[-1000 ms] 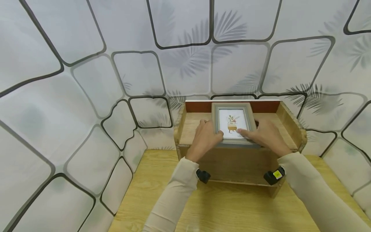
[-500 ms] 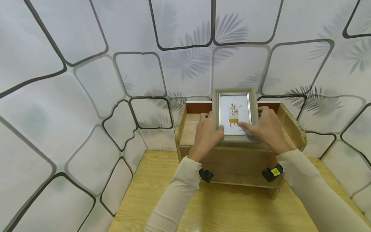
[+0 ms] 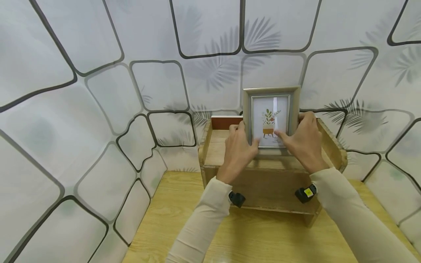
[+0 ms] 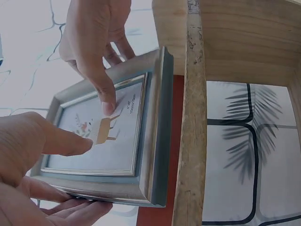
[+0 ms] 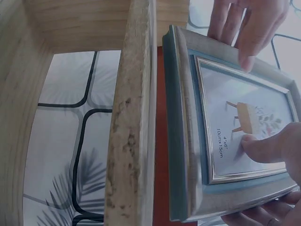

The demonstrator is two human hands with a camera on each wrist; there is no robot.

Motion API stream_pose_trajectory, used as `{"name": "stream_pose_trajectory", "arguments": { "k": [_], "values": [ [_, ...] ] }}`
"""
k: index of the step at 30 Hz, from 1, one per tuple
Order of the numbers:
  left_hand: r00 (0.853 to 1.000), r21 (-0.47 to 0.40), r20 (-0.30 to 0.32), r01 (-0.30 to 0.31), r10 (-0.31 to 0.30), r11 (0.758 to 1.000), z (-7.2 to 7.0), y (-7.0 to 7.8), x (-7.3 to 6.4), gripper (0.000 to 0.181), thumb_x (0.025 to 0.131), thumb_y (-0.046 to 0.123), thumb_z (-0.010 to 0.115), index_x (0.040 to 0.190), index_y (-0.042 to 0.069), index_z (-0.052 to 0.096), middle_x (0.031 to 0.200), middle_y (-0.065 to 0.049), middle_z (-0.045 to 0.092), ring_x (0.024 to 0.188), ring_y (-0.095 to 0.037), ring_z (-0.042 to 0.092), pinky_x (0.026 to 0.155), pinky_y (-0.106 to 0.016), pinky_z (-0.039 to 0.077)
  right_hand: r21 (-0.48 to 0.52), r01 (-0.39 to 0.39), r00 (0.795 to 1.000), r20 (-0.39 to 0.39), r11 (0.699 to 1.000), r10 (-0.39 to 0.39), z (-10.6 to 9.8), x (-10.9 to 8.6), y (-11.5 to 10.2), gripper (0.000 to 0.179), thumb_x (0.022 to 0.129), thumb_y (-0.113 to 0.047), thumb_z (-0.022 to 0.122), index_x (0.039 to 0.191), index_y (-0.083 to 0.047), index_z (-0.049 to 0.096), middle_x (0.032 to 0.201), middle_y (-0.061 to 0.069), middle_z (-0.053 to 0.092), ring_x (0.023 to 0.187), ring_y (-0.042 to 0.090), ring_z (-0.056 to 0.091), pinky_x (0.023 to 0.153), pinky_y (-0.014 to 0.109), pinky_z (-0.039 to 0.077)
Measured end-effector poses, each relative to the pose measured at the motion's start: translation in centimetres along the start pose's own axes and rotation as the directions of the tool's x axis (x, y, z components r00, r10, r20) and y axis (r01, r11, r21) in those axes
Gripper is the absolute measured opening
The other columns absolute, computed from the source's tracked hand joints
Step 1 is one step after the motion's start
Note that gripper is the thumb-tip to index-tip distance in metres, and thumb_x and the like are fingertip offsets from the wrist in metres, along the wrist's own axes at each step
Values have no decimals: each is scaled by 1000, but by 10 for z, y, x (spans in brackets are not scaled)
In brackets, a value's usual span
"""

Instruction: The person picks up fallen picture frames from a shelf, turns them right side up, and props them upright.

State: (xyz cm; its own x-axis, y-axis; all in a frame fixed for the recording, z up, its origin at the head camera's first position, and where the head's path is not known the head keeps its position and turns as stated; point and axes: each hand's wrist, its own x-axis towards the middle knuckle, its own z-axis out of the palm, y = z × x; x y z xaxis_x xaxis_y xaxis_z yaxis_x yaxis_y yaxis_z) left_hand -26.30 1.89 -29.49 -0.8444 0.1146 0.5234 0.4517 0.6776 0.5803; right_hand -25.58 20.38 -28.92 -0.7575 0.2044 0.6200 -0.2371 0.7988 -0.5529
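A silver-grey picture frame (image 3: 269,120) with a potted-plant print stands nearly upright at the wooden shelf unit's top board (image 3: 218,146). My left hand (image 3: 237,151) grips its left side, thumb over the front and fingers behind. On the opposite side my right hand (image 3: 304,142) holds it likewise, its thumb pressed on the glass beside the printed pot. The left wrist view shows the frame (image 4: 157,132) with its lower edge close to the unit's front edge (image 4: 190,117). Fingers of the right hand (image 5: 282,146) reach round the back, partly hidden.
The shelf unit (image 3: 269,186) has raised side panels (image 3: 332,142), a reddish back strip (image 3: 227,122) and an open space below. It stands on a yellow wood-grain table (image 3: 184,204). Patterned wall covering (image 3: 210,80) rises close behind and at both sides.
The picture frame has tilted up from lying almost flat to nearly upright, its top edge rising above the back strip. Both hands keep their hold and have turned up with it.
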Motion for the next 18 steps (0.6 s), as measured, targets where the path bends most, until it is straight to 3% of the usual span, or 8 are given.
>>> {"name": "stream_pose_trajectory", "arguments": {
  "k": [10, 18],
  "values": [
    [1000, -73, -8, 8, -9, 997, 2, 2, 0, 71, 90, 21, 78, 146, -5, 44, 130, -20, 54, 107, -31, 61, 91, -44, 52, 43, -4, 999, -40, 999, 6, 4, 0, 4, 71, 84, -27, 84, 122, 9, 36, 110, 30, 45, 85, 45, 50, 72, 58, 41],
    [1000, -86, 4, -4, 5, 996, 5, 0, -1, 64, 91, 19, 76, 141, -6, 46, 128, -19, 54, 106, -29, 59, 89, -42, 53, 64, -26, 999, -31, 998, 28, 6, 0, 11, 68, 86, -24, 82, 121, 9, 35, 109, 30, 44, 89, 44, 48, 75, 57, 40]
  ]
}}
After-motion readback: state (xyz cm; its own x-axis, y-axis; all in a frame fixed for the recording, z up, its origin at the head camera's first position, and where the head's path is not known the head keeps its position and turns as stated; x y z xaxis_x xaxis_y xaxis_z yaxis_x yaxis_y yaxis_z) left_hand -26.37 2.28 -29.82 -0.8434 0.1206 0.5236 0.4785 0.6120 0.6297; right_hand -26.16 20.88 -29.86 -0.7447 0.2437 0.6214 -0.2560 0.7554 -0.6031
